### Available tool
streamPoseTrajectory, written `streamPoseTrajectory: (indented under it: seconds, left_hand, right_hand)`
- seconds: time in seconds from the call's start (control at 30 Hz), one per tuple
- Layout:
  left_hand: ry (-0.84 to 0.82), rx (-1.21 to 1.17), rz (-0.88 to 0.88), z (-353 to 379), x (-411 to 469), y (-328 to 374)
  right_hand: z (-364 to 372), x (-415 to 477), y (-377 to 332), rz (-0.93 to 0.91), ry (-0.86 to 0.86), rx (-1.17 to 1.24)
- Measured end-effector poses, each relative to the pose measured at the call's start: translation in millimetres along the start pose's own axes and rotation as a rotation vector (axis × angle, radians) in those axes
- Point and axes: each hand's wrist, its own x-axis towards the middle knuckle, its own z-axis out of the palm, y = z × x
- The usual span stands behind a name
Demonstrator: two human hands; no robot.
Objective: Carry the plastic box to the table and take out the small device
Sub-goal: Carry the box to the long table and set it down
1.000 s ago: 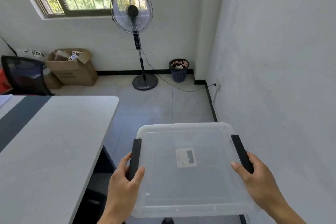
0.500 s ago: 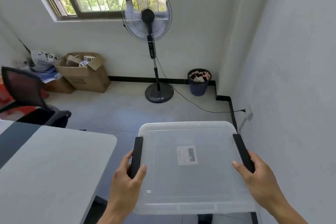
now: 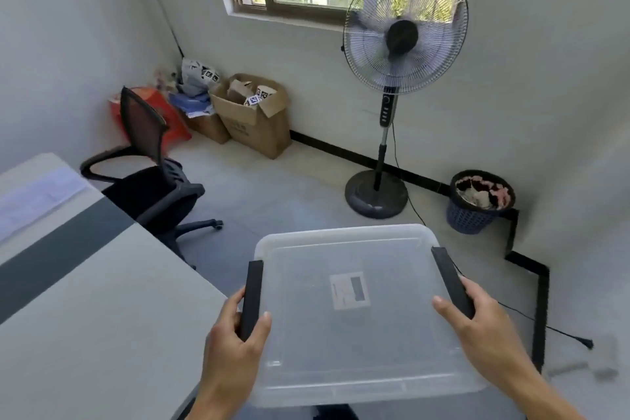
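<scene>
I hold a clear plastic box [image 3: 358, 344] with a closed translucent lid and a white label in front of me, above the floor. My left hand [image 3: 235, 341] grips its black left latch, and my right hand [image 3: 484, 327] grips the black right latch. The box hangs just right of the grey table [image 3: 85, 317], whose near corner is beside my left hand. What is inside the box cannot be made out through the lid; no small device shows.
A black office chair [image 3: 153, 177] stands at the table's far end. A standing fan [image 3: 402, 44] and a blue waste basket [image 3: 480, 204] are by the far wall. Cardboard boxes [image 3: 252, 119] fill the left corner. A black cable runs along the floor at right.
The view has swung to the left: the table, chair and left corner now show more, and the right wall has slid out. Both hands keep the same hold on the box.
</scene>
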Motion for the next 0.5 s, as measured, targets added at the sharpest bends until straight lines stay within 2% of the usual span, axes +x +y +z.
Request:
streamPoseTrajectory:
  seconds: [0.3,0.5]
  left_hand:
    - [0.153,-0.026,-0.059,5.0,149.2,27.9]
    - [0.256,-0.005,-0.109,-8.7,215.4,40.6]
  right_hand:
    - [49.5,167.0,-88.0,-0.098,-0.083,-0.042]
    - [88.8,253.6,-144.2,-0.158,-0.219,-0.112]
